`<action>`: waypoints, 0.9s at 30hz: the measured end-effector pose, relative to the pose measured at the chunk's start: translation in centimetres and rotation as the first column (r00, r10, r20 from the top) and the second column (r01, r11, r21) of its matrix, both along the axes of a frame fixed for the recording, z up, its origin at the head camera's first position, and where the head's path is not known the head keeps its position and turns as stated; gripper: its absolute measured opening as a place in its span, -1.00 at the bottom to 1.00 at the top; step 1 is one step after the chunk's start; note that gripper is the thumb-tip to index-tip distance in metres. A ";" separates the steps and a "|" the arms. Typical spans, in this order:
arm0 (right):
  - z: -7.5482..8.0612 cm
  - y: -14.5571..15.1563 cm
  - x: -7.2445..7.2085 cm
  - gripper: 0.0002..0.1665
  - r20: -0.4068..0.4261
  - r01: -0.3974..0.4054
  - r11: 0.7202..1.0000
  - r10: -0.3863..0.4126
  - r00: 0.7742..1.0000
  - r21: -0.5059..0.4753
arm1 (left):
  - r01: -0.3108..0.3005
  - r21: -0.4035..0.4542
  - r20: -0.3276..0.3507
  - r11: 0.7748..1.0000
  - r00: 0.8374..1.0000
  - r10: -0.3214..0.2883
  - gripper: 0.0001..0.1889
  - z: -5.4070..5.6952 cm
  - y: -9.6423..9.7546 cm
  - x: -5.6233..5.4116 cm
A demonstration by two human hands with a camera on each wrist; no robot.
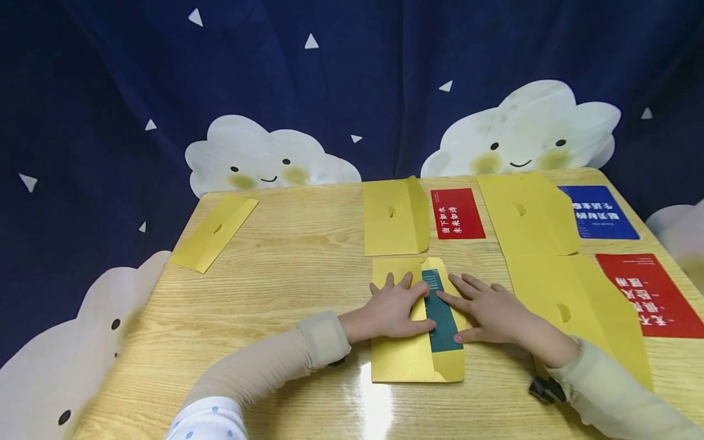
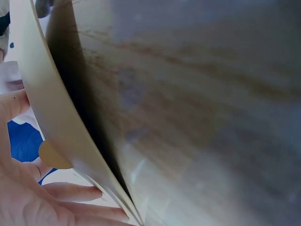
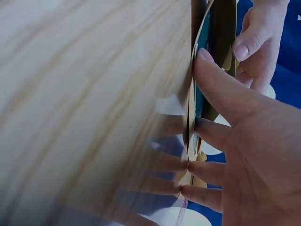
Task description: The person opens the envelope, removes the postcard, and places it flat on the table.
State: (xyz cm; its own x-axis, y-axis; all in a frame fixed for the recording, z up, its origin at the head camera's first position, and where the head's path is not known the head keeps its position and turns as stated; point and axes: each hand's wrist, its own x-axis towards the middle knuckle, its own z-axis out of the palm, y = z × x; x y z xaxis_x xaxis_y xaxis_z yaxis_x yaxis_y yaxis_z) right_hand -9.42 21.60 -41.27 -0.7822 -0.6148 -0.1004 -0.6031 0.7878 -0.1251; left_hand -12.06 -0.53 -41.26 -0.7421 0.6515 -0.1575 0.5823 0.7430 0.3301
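A yellow envelope (image 1: 403, 365) lies on the table with its flap side to the right, and a dark green card (image 1: 444, 336) shows partly out of its opening. My left hand (image 1: 392, 310) rests spread on the envelope's body, its thumb and index finger reaching the card's edge. From the right, my right hand (image 1: 497, 313) touches the flap and card with extended fingers. In the right wrist view, the right thumb (image 3: 218, 80) presses near the green card's edge. The left wrist view shows the left hand's fingers along the envelope's edge (image 2: 61, 99).
Behind lie a yellow envelope (image 1: 385, 235) and a red card (image 1: 462, 223). To the right are two larger yellow envelopes (image 1: 528, 229), a blue card (image 1: 605, 214) and another red card (image 1: 660, 299). One narrow yellow envelope (image 1: 211, 241) lies at the table's (image 1: 286, 256) far left.
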 end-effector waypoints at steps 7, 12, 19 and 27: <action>0.1 0.4 0.2 -0.06 0.013 0.004 1.000 -0.004 1.000 -0.007 | -0.007 -0.009 0.009 1.000 1.000 0.007 -0.51 0.0 0.1 0.0; 0.3 0.8 0.4 -0.05 0.065 0.016 0.999 -0.013 0.998 -0.047 | -0.011 -0.010 0.009 1.000 1.000 0.012 -0.51 0.0 0.0 0.0; 0.6 0.9 0.0 -0.04 0.143 0.067 0.972 -0.035 0.989 -0.225 | -0.012 -0.003 0.007 1.000 1.000 0.012 -0.51 0.1 0.0 0.1; 0.4 0.4 -1.1 -0.12 0.320 0.230 0.872 -0.091 0.943 -0.432 | -0.011 -0.005 0.019 1.000 1.000 0.011 -0.52 0.1 0.0 0.0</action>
State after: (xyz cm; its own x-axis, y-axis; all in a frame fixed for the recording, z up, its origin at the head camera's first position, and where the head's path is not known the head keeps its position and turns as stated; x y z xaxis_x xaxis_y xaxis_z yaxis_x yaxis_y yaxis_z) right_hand -10.53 22.04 -40.91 -0.8553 -0.5135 -0.0692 -0.3572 0.6812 -0.6390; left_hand -12.08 -0.48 -41.15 -0.7463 0.6422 -0.1752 0.5673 0.7513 0.3372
